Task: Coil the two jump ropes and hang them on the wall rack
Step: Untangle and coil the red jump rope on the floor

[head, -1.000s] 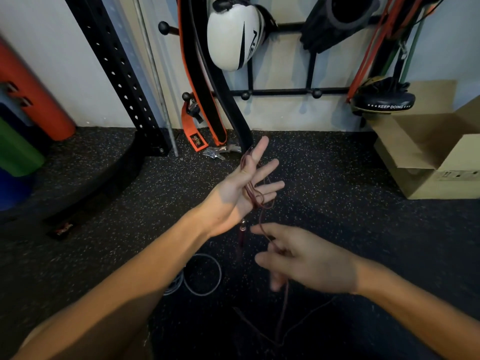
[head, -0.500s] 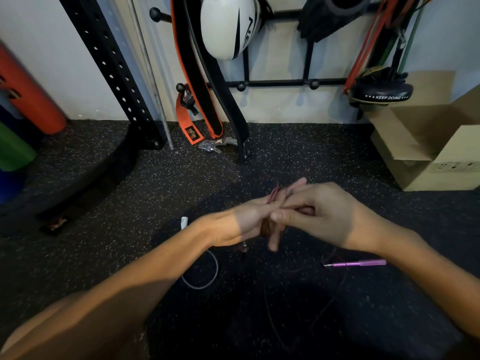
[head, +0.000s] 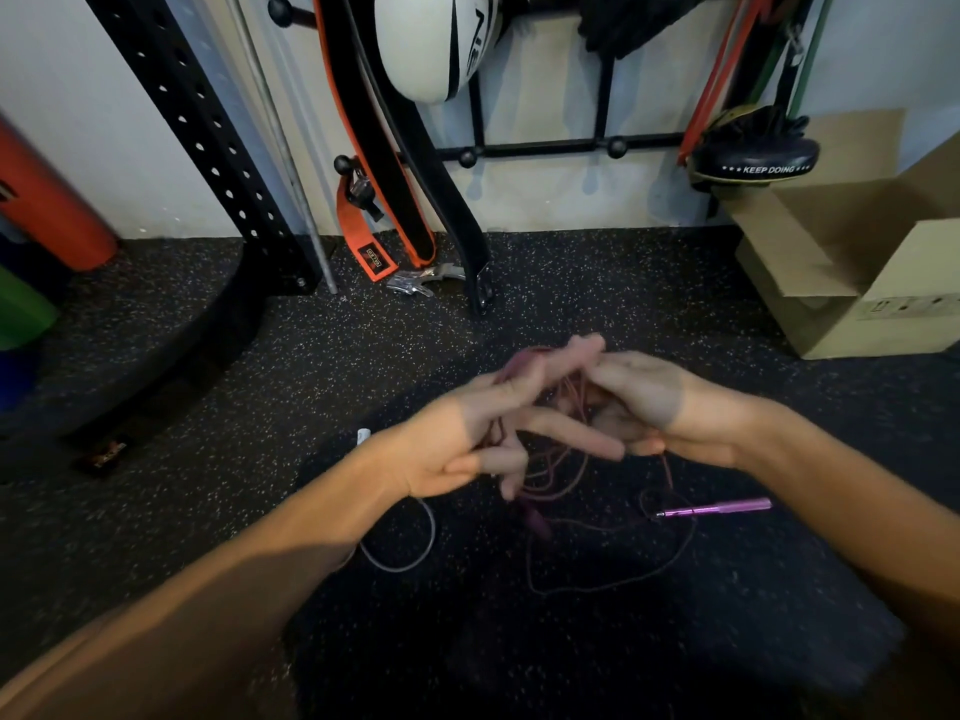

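Observation:
A thin purple jump rope is looped in several turns around my left hand, whose fingers are spread and blurred. My right hand meets it from the right, pinching the rope's strand. The rope's slack trails on the dark floor, ending at a purple handle lying flat. A second, white jump rope lies on the floor under my left forearm, with a white handle tip showing. The black wall rack with ball-ended pegs is on the wall ahead.
On the rack hang an orange-and-black belt, a white oval ball, red and green bands and a black pad. A cardboard box stands at right, a black perforated upright and coloured rollers at left.
My right hand rose from below to meet my left hand, laying more rope onto it. The hands sank lower in view and the purple handle came into sight.

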